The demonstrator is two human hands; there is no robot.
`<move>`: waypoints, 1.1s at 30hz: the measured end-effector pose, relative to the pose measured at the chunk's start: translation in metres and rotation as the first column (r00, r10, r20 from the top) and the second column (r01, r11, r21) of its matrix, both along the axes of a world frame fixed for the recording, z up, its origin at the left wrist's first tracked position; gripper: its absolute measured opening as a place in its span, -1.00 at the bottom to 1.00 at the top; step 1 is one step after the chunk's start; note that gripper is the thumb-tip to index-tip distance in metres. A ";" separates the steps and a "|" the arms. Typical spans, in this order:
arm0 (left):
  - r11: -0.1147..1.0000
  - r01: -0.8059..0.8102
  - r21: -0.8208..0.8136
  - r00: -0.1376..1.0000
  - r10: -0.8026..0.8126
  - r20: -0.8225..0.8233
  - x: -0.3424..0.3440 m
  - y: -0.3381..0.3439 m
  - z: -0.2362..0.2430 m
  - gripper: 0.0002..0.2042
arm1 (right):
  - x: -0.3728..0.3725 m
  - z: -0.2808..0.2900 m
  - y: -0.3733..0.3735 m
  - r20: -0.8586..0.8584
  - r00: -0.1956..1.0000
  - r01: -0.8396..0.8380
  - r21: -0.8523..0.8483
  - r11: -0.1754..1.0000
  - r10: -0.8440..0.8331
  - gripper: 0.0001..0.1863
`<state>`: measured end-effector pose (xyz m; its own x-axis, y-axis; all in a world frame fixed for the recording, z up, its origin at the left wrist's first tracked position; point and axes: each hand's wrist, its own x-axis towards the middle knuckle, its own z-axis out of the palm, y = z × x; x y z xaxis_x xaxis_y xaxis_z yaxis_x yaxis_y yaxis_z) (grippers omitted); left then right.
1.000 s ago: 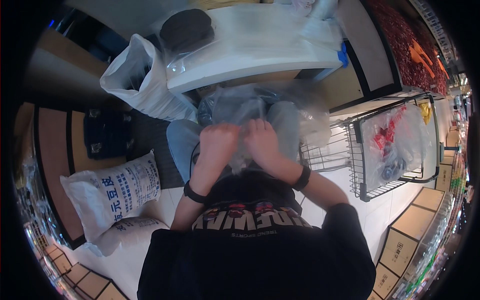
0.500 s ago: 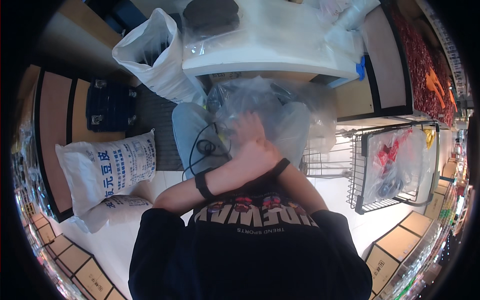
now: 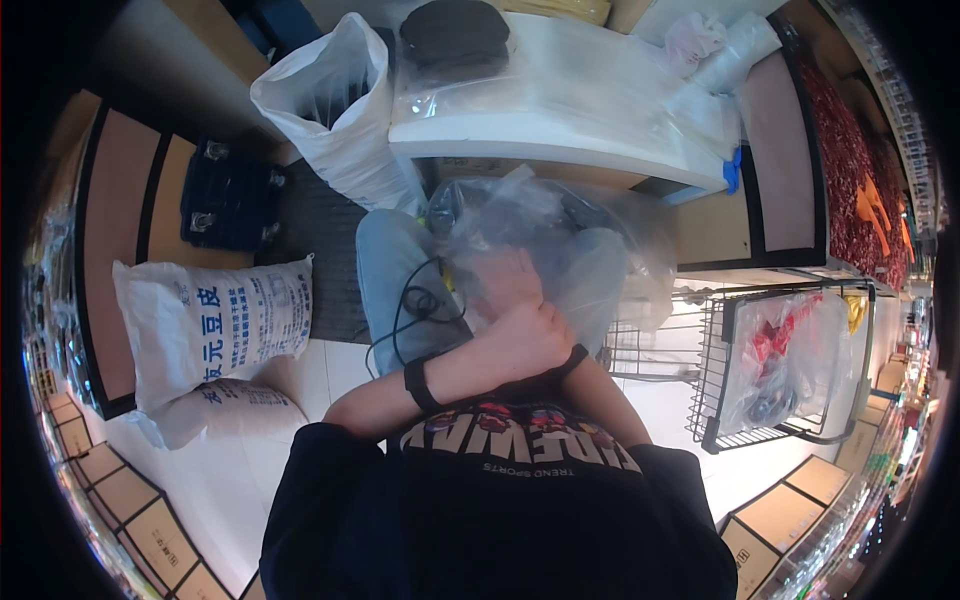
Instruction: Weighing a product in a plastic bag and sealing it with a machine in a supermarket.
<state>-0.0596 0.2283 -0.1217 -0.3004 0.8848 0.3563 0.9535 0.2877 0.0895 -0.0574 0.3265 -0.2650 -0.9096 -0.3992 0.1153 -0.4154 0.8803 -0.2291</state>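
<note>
My left hand [image 3: 535,335] crosses over my right wrist near the middle of my lap, its fingers closed; what they hold is hidden. Beneath and beyond it, my right hand [image 3: 508,282] has its fingers stretched out and is seen hazily through or against a large translucent plastic bag [image 3: 610,245]. The bag lies over my knees. A looped black cable [image 3: 418,300] hangs over my left leg beside my hands.
Ahead stands a white table [image 3: 560,110] with a dark bundle [image 3: 455,35] and plastic sheeting. An open white sack [image 3: 330,110] leans at its left. Printed sacks [image 3: 215,315] and a dark blue case [image 3: 225,195] are at left; a wire cart [image 3: 785,370] is at right.
My left hand has moved rightward and across my right wrist, while my right hand has shifted toward the middle into the plastic. The black cable has come into clearer view.
</note>
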 end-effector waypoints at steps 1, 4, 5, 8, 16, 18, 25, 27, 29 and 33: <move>0.996 -0.056 0.064 0.998 0.058 -0.030 -0.006 -0.003 0.003 -0.87 | -0.001 0.006 0.005 0.034 0.999 0.005 -0.019 1.000 -0.005 -0.44; 0.966 -0.156 0.204 0.986 0.165 -0.031 -0.023 -0.020 0.019 -0.92 | 0.012 0.031 0.019 0.153 0.988 0.012 -0.046 0.999 -0.005 -0.41; 0.970 -0.134 0.201 0.989 0.145 -0.039 -0.021 -0.021 0.012 -0.93 | 0.017 0.035 0.021 0.178 0.984 0.025 -0.055 0.998 -0.015 -0.40; 0.976 -0.144 0.165 0.988 0.151 -0.028 -0.014 -0.016 0.002 -0.91 | 0.027 0.039 0.023 0.208 0.978 0.036 -0.081 0.996 -0.018 -0.37; 0.987 0.070 0.148 0.560 -0.161 0.812 -0.020 -0.017 -0.038 -0.35 | 0.029 0.033 0.010 0.174 0.983 0.086 -0.164 0.983 -0.057 -0.29; 0.989 0.045 0.138 0.589 -0.138 0.796 -0.017 -0.019 -0.047 -0.33 | 0.024 0.036 0.010 0.194 0.979 0.095 -0.184 0.978 -0.059 -0.27; 0.970 0.178 0.163 0.735 -0.241 0.634 -0.007 0.005 -0.073 -0.32 | 0.000 0.057 0.018 0.324 0.942 0.187 -0.278 0.942 -0.091 -0.19; 0.969 0.184 0.166 0.748 -0.248 0.616 -0.006 0.007 -0.077 -0.32 | -0.006 0.062 0.021 0.360 0.928 0.217 -0.302 0.928 -0.099 -0.17; 0.968 0.187 0.166 0.763 -0.250 0.596 -0.007 0.008 -0.080 -0.32 | -0.007 0.065 0.024 0.382 0.919 0.232 -0.317 0.920 -0.100 -0.15; 0.934 0.130 0.332 0.788 -0.301 0.537 -0.012 0.010 -0.085 -0.53 | 0.007 0.064 0.025 0.374 0.923 0.241 -0.364 0.900 -0.096 -0.10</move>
<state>-0.0713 0.2379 -0.2065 -0.3358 0.8487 0.4086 0.7351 -0.0351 0.6770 -0.0505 0.3513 -0.2011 -0.9701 -0.2227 -0.0964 -0.1019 0.7344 -0.6711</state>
